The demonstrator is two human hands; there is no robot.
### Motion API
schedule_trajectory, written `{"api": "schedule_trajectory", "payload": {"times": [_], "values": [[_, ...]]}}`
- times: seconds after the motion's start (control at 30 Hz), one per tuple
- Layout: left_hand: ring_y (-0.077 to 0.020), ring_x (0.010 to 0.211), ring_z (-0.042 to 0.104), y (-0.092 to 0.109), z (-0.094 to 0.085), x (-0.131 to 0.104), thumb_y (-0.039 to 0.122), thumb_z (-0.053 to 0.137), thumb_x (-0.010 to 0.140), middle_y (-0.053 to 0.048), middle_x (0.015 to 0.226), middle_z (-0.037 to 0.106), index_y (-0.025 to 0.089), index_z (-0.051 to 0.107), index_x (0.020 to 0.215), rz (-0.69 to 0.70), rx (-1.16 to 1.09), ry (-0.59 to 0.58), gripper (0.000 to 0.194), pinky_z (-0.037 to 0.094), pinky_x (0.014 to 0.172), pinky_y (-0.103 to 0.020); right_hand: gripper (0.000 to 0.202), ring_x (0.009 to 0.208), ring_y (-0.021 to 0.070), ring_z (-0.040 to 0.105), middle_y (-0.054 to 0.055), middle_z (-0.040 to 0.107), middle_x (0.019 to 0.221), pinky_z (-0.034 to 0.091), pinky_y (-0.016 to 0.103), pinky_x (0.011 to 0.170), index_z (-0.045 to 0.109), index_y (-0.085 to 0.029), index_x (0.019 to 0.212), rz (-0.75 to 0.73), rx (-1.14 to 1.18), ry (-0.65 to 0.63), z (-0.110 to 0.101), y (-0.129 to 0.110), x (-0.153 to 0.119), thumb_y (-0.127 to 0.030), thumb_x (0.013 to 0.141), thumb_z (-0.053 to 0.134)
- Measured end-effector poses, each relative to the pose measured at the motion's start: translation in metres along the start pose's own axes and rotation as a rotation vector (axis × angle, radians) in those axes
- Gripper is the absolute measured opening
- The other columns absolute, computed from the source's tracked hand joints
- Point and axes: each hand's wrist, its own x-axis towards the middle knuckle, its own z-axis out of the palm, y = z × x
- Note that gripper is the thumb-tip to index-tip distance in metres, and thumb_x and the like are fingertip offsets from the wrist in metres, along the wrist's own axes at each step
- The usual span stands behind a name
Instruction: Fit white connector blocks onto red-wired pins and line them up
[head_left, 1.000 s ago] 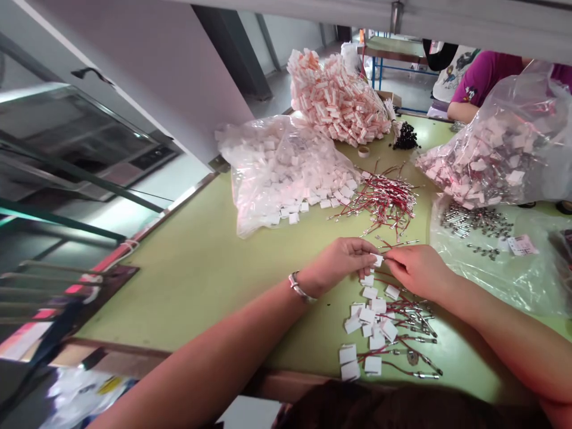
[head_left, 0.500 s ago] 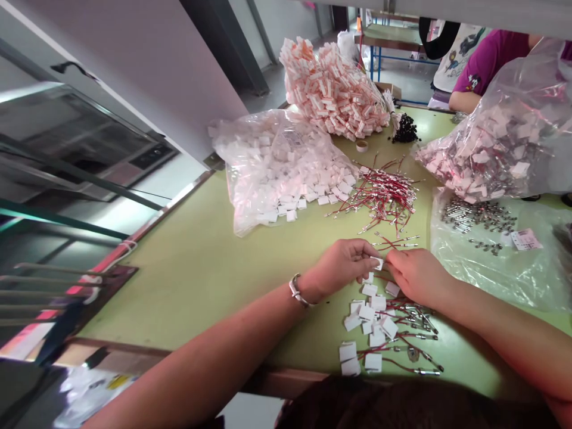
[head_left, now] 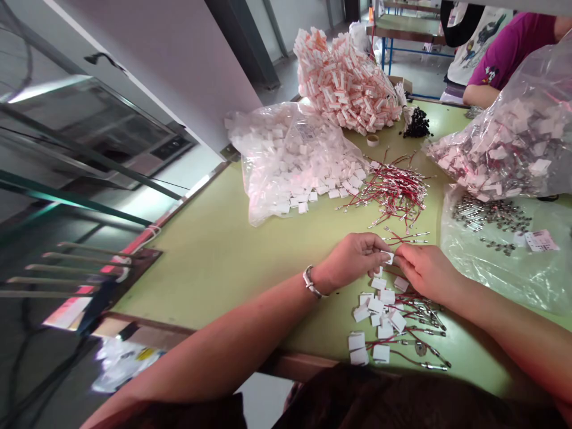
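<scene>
My left hand [head_left: 357,260] pinches a small white plastic connector housing [head_left: 389,258] between thumb and fingers. Close against its right edge, my right hand [head_left: 422,269] has its fingertips pressed together; what they grip is hidden. Below both hands lies a group of white housings with red wires [head_left: 385,322], the wires running right to metal terminals and small glass-like tubes. Just beyond my fingers are a few loose red wires [head_left: 406,239] with metal ends. A larger heap of red wires [head_left: 395,189] lies farther back.
A clear bag of white housings [head_left: 295,158] spills onto the green table [head_left: 214,238]. Behind it rises a big pile of pinkish-white parts [head_left: 348,83]. To the right are a flat plastic bag with metal pieces [head_left: 491,214], a filled bag [head_left: 504,149] and a person's purple sleeve [head_left: 513,47].
The whole view has shifted, so the table and its contents appear farther right and slightly higher. Both hands stay together at the white housing, with little visible change in their grip.
</scene>
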Motion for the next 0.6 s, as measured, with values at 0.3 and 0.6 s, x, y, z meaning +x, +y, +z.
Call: {"api": "schedule_trajectory", "payload": {"times": [0.3, 0.6], "values": [[-0.0053, 0.046, 0.052, -0.004, -0.007, 0.003, 0.027, 0.071, 0.071, 0.003, 0.057, 0.059, 0.013, 0.062, 0.080, 0.028, -0.046, -0.020, 0.018, 0.044, 0.046, -0.019, 0.024, 0.050, 0.0091, 0.046, -0.003, 0.055, 0.056, 0.034, 0.023, 0.052, 0.056, -0.020, 0.067, 0.028, 0.191, -0.004, -0.007, 0.003, 0.003, -0.027, 0.088, 0.047], [-0.0100, 0.055, 0.055, 0.010, -0.019, -0.002, 0.031, 0.067, 0.074, -0.001, 0.063, 0.062, 0.016, 0.065, 0.083, 0.090, 0.233, -0.118, 0.018, 0.044, 0.052, -0.022, 0.026, 0.053, 0.0106, 0.048, 0.000, 0.059, 0.059, 0.034, 0.025, 0.053, 0.058, -0.019, 0.068, 0.007, 0.109, -0.082, -0.004, -0.003, 0.001, -0.026, 0.089, 0.044]]}}
